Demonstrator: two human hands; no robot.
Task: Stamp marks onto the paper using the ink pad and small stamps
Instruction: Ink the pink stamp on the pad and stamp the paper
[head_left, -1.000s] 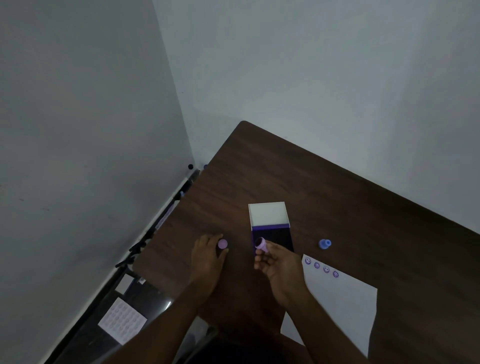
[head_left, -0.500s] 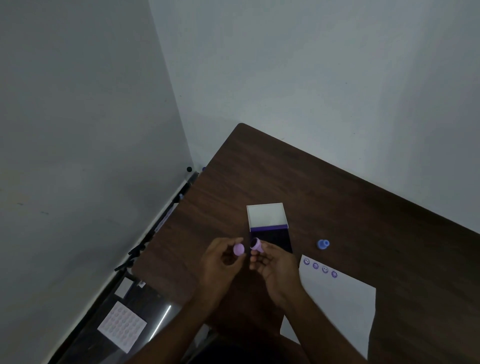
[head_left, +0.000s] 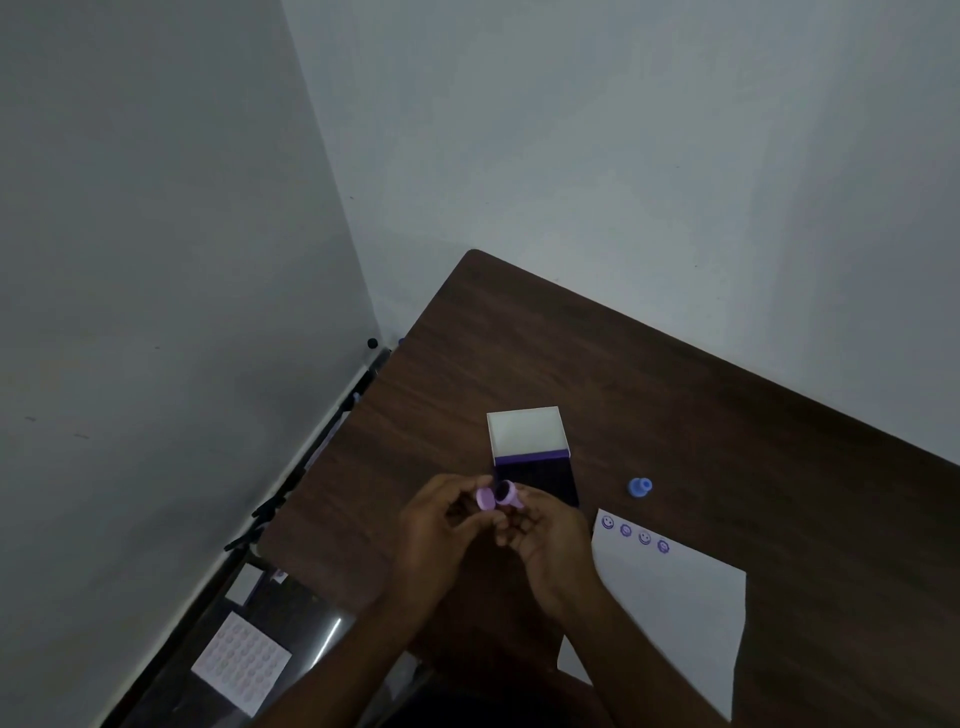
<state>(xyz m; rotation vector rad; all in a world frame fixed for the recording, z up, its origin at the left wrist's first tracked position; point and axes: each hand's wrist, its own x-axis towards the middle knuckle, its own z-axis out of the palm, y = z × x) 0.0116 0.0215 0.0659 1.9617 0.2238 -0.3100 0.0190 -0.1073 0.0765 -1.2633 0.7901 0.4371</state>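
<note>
Both hands meet above the dark wooden table (head_left: 675, 395), just in front of the ink pad. My left hand (head_left: 439, 530) pinches a small lilac cap (head_left: 485, 499). My right hand (head_left: 545, 535) holds a purple stamp (head_left: 506, 492), its dark inked face turned toward the cap, the two almost touching. The open ink pad (head_left: 540, 475) has a dark purple pad and a raised white lid (head_left: 525, 430). A white paper (head_left: 670, 613) lies to the right, with several purple smiley marks (head_left: 635, 534) along its top edge. A blue stamp (head_left: 640, 488) stands beyond the paper.
White walls meet in a corner behind the table. Left of the table, lower down, a dark surface holds a white sheet of round stickers (head_left: 241, 662) and a smaller white card (head_left: 245, 584). The table's near left edge runs close to my forearms.
My left hand lifted the lilac cap off the table and carried it right, up to the stamp. My right hand stayed near the ink pad, turning the stamp toward the cap.
</note>
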